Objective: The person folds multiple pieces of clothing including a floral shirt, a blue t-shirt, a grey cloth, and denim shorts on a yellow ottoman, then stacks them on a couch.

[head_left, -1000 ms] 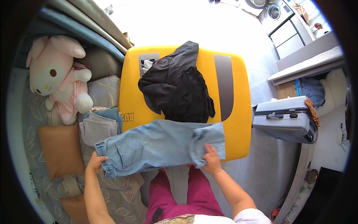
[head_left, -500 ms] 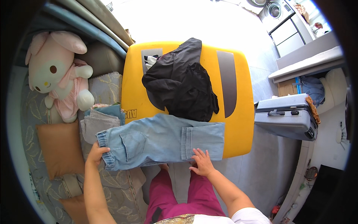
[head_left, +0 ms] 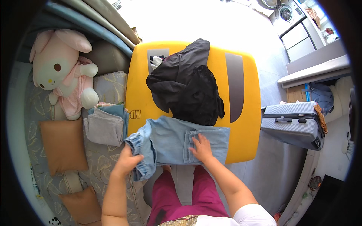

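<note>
The light-blue elastic-waist jeans (head_left: 169,137) lie crosswise between and just beyond the two hands, long axis running from the left hand to the right, over the near edge of the yellow padded ottoman (head_left: 247,137). The left hand (head_left: 129,160) is nearer the waist end, pinching the gathered waistband (head_left: 135,145) between thumb and fingers; the right hand (head_left: 201,148) rests on the folded-back leg end, fingers spread, gripping nothing visible. Beyond both hands, a crumpled black garment (head_left: 188,88) lies right by the jeans' far edge.

Against half a second ago, the left hand has come inward with the waistband — it lay flat and farther out then, and now stands bunched, the patch pocket hidden. The right hand has moved from the near edge onto the fold.
</note>
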`<action>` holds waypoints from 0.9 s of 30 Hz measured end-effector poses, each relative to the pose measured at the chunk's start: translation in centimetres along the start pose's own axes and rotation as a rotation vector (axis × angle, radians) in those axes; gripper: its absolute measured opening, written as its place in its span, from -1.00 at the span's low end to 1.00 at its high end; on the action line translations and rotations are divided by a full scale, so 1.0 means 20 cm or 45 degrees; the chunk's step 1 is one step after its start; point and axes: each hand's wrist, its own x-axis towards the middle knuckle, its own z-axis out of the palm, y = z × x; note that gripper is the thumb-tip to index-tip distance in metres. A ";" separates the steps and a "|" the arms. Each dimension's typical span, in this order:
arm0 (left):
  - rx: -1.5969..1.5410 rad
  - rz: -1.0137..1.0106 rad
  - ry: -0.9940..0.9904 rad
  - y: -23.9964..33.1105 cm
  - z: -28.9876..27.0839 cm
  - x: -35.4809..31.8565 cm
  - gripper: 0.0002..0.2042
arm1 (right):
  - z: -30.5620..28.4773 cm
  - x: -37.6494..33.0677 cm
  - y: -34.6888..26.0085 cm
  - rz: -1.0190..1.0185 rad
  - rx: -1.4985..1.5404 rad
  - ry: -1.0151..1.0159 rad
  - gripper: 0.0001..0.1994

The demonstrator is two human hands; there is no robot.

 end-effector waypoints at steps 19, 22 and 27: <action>0.719 -0.198 0.555 -0.92 0.34 0.31 -0.29 | -0.10 -0.09 -0.05 0.610 1.624 -0.131 -0.41; 0.600 -0.294 0.698 -1.03 0.26 0.32 -0.28 | -0.29 -0.14 -0.22 0.554 2.106 -0.357 -0.46; 0.440 -0.426 0.826 -1.15 0.20 0.29 -0.33 | 0.09 -0.13 0.03 0.747 1.532 -0.057 -0.51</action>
